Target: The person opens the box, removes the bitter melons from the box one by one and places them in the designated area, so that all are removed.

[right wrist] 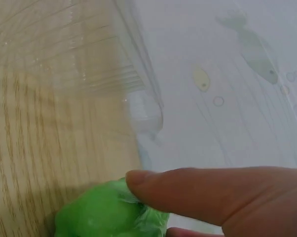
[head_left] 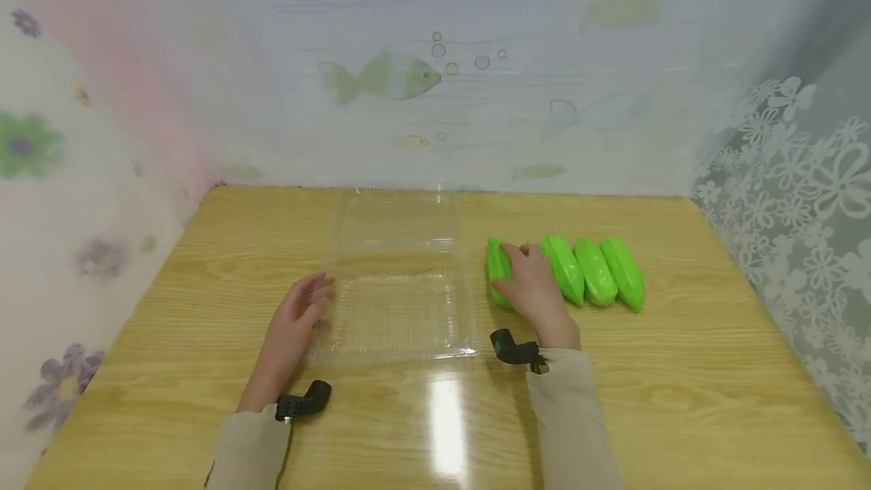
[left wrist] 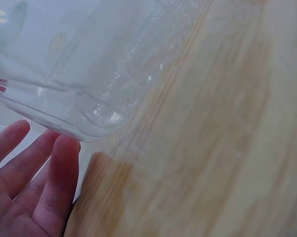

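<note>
A clear plastic clamshell box (head_left: 395, 316) lies with its lid folded back toward the wall. Beside its left edge is my left hand (head_left: 299, 320), fingers loosely extended; in the left wrist view the fingertips (left wrist: 64, 148) are right at the box's rim. To the right of the box, my right hand (head_left: 537, 289) grips a bright green, ridged oblong piece (head_left: 499, 267) with thumb and fingers. The right wrist view has the thumb (right wrist: 163, 190) pressed on its shiny, wrapped-looking surface. Three similar green pieces (head_left: 594, 272) lie side by side just right of that hand.
The wood-grain table (head_left: 680, 384) ends at a pale wall covering (head_left: 490, 119) printed with fish. Flower-patterned sheets (head_left: 816, 195) hang along both sides. Black wrist cameras (head_left: 513, 350) are strapped to both wrists.
</note>
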A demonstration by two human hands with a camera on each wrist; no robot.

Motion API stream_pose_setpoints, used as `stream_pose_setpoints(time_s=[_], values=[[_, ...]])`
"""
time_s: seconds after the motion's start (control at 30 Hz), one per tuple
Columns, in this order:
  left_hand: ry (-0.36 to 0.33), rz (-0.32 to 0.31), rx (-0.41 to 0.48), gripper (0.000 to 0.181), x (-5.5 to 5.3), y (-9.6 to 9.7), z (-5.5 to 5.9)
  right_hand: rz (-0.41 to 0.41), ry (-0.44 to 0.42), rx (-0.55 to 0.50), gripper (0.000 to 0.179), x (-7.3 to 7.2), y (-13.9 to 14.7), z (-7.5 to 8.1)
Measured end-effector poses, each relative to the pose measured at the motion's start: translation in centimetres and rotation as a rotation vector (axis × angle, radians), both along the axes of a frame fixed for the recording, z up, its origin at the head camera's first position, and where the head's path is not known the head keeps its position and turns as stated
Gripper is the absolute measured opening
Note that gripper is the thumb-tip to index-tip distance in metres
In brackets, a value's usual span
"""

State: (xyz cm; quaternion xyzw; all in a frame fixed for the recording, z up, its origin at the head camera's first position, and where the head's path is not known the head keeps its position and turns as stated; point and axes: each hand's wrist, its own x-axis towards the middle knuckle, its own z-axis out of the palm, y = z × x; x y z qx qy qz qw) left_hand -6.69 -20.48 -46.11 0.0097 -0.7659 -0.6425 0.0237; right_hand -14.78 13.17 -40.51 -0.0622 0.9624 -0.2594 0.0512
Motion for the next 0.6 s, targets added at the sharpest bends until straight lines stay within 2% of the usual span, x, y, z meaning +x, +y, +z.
stream_pose_setpoints(time_s=[0.17,0.3,0.4,0.6], values=[[-0.028,0.016,-0.044,0.048,0.5,0.1,0.9,-0.021,-0.024,-0.046,0.061,0.1,0.0,0.3],[-0.041,0.051,-0.093,0.048,0.7,-0.2,0.4,-0.013,-0.013,-0.079,0.056,0.1,0.2,0.3],[-0.041,0.075,-0.072,0.047,0.5,-0.2,-0.2,0.008,0.02,-0.094,0.051,0.1,0.5,0.6],[-0.103,0.127,0.007,0.059,0.2,-0.1,-0.9,0.069,0.079,-0.153,0.051,0.9,1.3,1.4]])
